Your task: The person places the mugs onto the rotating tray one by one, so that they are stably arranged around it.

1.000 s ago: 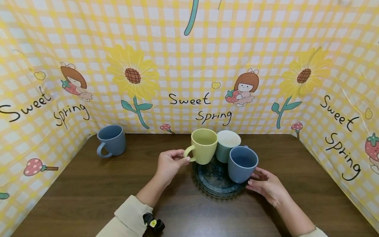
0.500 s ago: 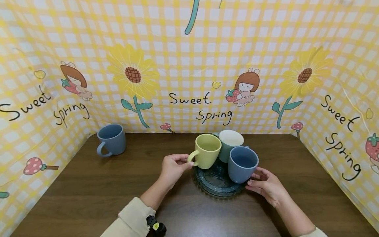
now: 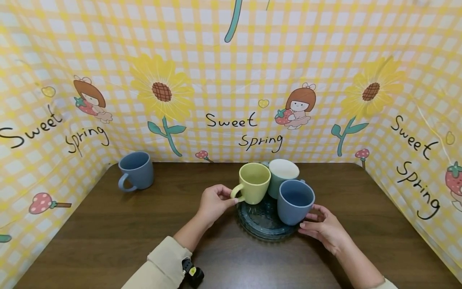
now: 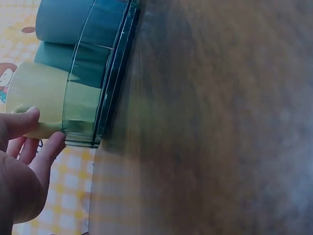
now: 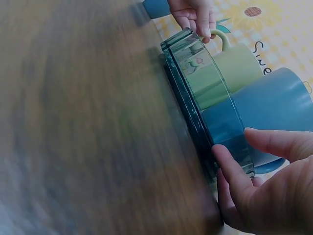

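- Left hand (image 3: 213, 199) pinching the handle of the yellow mug (image 3: 254, 183), thumb and fingers curled round it: a narrow grip, holding the mug.
- Same pinch seen in the left wrist view, fingertips (image 4: 30, 113) on the pale yellow side of the mug (image 4: 36, 95).
- Yellow mug sitting upright on the left part of the glass plate (image 3: 258, 230), its base seen through the plate's clear rim (image 4: 100, 105).
- Right hand (image 3: 323, 228) with a loose, fairly wide grip, fingers resting on the near right side of the blue mug (image 3: 294, 200) and on the plate's edge.
- Seen close in the right wrist view: thumb and fingers (image 5: 234, 171) touching the plate's rim (image 5: 195, 93) and the blue mug (image 5: 266, 115).
- Blue mug standing upright on the right part of the plate, just beside the yellow mug.
- Green mug (image 3: 282, 179) with a white inside standing at the back of the plate, touching or almost touching the other two; cannot tell which.
- Plate lying flat on the brown desk (image 3: 108, 233), near the middle.
- Second blue mug (image 3: 135, 171) well apart from the plate, far to its left, near the back corner of the desk, handle turned to the front left.
- Yellow checked cloth (image 3: 231, 80) with sunflowers and the words "Sweet Spring" hanging behind the plate and on both sides.
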The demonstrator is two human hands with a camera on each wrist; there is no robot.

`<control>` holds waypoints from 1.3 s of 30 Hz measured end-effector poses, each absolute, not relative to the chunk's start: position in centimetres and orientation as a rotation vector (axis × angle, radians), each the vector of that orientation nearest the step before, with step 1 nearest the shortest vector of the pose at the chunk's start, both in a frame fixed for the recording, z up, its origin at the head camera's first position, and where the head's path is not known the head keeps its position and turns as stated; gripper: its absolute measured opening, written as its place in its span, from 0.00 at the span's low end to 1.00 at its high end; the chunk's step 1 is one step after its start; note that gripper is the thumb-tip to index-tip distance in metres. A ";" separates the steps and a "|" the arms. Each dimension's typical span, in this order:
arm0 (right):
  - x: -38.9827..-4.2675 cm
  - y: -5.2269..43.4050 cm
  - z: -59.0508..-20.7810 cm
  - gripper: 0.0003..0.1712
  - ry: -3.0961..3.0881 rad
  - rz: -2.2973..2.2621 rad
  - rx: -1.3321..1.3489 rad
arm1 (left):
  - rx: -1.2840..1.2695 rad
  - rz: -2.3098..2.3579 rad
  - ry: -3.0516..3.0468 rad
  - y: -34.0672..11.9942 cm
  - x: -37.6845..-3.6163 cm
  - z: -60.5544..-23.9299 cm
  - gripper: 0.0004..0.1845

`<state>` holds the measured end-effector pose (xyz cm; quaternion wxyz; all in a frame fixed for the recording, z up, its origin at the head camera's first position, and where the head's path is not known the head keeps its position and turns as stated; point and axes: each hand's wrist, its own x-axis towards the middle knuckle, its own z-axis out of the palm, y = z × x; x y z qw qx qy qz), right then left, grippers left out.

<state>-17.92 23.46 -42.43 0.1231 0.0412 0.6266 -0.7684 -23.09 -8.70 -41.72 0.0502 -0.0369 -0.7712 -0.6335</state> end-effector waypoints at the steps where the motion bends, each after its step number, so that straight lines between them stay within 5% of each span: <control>1: -17.9 23.4 -42.4 0.45 1.826 -2.238 0.120 | -0.111 -1.934 -2.349 -8.7 -23.2 -41.7 0.09; 18: -17.8 23.7 -42.4 0.46 1.863 -2.167 0.095 | -0.175 -1.957 -2.359 -8.9 -25.2 -41.7 0.09; 39: -19.3 26.3 -42.9 0.39 1.826 -2.197 -0.086 | -0.283 -1.961 -2.331 -12.8 -23.9 -40.6 0.15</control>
